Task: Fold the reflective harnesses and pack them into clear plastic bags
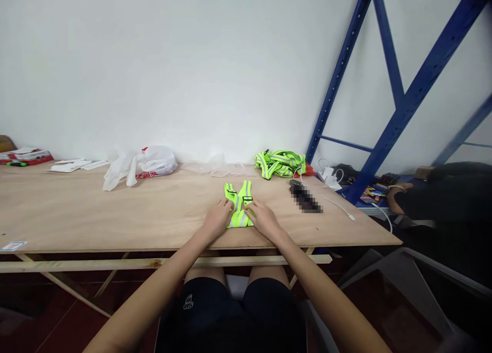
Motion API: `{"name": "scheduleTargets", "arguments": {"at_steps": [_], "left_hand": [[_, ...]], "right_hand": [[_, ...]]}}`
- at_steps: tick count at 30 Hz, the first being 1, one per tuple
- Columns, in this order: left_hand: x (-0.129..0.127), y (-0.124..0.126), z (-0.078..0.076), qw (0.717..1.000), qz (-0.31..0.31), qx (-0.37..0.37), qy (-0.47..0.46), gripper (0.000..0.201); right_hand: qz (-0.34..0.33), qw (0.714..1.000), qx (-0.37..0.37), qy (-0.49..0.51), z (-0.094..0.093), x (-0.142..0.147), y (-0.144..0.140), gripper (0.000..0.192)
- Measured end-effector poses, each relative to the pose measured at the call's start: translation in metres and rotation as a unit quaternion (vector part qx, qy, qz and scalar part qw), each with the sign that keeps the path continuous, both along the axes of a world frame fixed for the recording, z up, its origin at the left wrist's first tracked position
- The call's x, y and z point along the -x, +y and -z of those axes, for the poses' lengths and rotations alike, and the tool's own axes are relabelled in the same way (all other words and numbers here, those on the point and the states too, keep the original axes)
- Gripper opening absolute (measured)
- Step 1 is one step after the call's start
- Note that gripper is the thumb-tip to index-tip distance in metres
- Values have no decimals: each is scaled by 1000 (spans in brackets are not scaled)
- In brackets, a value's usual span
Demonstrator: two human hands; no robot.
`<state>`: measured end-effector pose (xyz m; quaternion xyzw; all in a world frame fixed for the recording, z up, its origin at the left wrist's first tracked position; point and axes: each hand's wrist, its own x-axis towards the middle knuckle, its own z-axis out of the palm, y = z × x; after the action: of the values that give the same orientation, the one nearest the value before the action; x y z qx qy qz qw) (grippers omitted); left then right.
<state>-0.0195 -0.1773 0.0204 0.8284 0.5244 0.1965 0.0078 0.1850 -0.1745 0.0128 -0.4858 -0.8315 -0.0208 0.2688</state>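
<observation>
A neon yellow-green reflective vest (pixel 239 219) with grey stripes and black buckles lies in front of me near the table's front edge. Its two straps point away from me toward the wall. At its left side, my left hand (pixel 219 215) has its fingers curled onto the strap's edge. Opposite it, my right hand (pixel 263 217) grips the right side just below a buckle. Both hands rest low on the tabletop, and parts of the fabric are hidden under the fingers.
A heap of similar vests (pixel 280 163) sits by the wall. White plastic bags (pixel 157 161) and clear bags (pixel 219 167) lie along the back. A pixelated dark object (pixel 306 198) and a white cable (pixel 340 208) are at right. Blue rack posts (pixel 400 112) rise beside another person's arm (pixel 395 199).
</observation>
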Motion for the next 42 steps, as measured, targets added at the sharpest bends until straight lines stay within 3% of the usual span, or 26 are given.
{"name": "scheduleTargets", "arguments": {"at_steps": [5,10,14,18,23,26,29,35,38,42], "left_hand": [[2,-33,-1,998,55,-9,30,27],[10,-77,8,995,100,-18,14,43],[16,-92,10,993,116,8,0,29],[18,-80,-7,992,121,19,-13,25],[10,-30,-31,986,143,73,-50,36],[4,3,-31,978,158,118,-69,39],[0,20,-22,978,153,124,-69,36],[-1,15,-11,985,140,51,-86,28],[-4,13,-13,988,136,15,-67,22],[-11,2,-19,991,130,1,-23,29]], "right_hand": [[-36,998,-25,-45,3,-6,-37,24],[-79,996,-39,-17,17,-19,-78,52],[-67,997,-37,-1,25,-23,-91,50],[-88,994,-23,54,20,-23,-78,36],[-68,989,60,117,3,-22,-42,24],[-34,994,80,66,-2,-22,-23,32],[9,997,78,0,-2,-22,-14,32],[63,997,20,-39,5,-16,-20,31],[25,999,10,-33,9,-17,-24,38],[-45,995,85,-33,9,-25,-28,53]]}}
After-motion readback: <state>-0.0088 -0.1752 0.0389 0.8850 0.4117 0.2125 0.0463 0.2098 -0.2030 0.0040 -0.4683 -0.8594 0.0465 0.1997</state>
